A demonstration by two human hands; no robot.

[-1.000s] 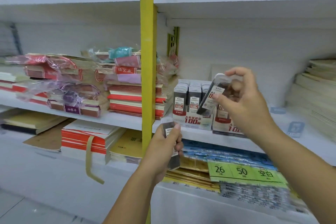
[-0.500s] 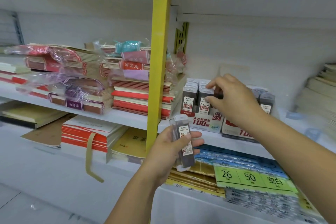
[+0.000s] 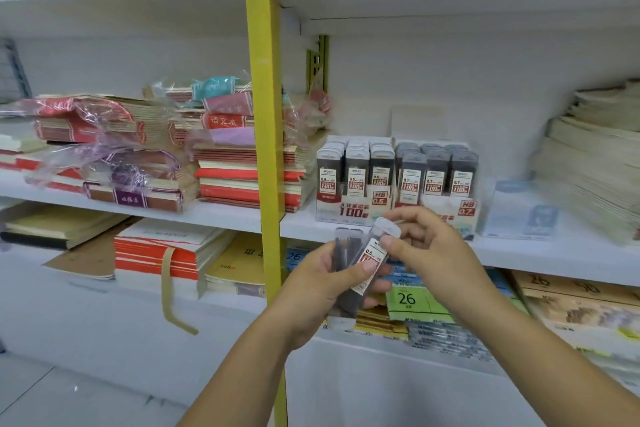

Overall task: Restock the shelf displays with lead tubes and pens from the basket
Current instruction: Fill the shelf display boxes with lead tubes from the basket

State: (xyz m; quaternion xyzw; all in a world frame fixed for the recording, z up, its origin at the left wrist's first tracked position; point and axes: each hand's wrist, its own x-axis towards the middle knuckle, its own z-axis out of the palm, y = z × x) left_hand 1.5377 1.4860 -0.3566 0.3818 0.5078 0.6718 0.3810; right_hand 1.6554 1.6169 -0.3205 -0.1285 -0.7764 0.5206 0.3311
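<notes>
The left hand [image 3: 322,288] is gripping a bunch of dark translucent plastic lead tubes [image 3: 343,274] upright in front of the shelf edge, with its fingers curling round them from behind. How many tubes are in the bunch I cannot tell. One more lead tube with a white and red 0.5 label [image 3: 371,258] is leaning out of that bunch, tilting up to the right, and the left thumb is pressing across its label. The right hand [image 3: 427,246] is pinching the pale cap end of this tilted tube between thumb and forefinger, its other fingers curling loosely behind.

Just beyond the hands, two white cardboard display boxes are standing side by side on the white shelf [image 3: 561,253]. The left display box marked HB 0.5 [image 3: 349,210] is carrying rows of upright tubes with light caps. The right display box marked HB 0.7 [image 3: 465,210] is carrying rows with grey caps, and the right hand is covering part of its front. A small pale blue and white carton [image 3: 519,215] is sitting just beside the 0.7 box, and tall stacks of cream paper booklets [image 3: 595,170] are lying further right.

A yellow metal upright post [image 3: 263,114] is dividing the shelving. Left of it, piles of red and cream exercise books [image 3: 235,180], some in loose clear wrapping, are lying at the same shelf level. Below the hands, a green price tag reading 26 [image 3: 407,300] is showing on the lower shelf.
</notes>
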